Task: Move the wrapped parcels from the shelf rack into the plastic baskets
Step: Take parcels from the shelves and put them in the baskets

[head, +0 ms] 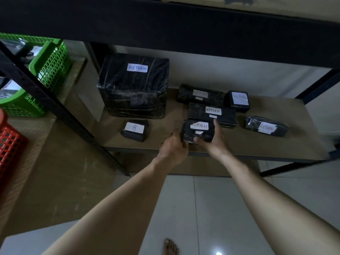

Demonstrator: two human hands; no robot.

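Several black-wrapped parcels with white labels lie on the brown shelf board [239, 142] of a black rack. My right hand [211, 142] grips a small parcel marked RETURN [197, 130] near the shelf's front edge, thumb on its front, fingers along its right side. My left hand [174, 146] holds the same parcel's left end. Behind it lies a longer RETURN parcel [212, 115]. A large RETURN parcel [133, 85] stands at the back left, and a small parcel marked B [135, 129] lies in front of it.
Three more RETURN parcels lie at the back [200, 94], [239, 100] and the right [266, 127]. A green basket [49, 70] with wrapped items and a red basket [9, 144] stand on the left, beyond a black rack post [55, 107]. Tiled floor lies below.
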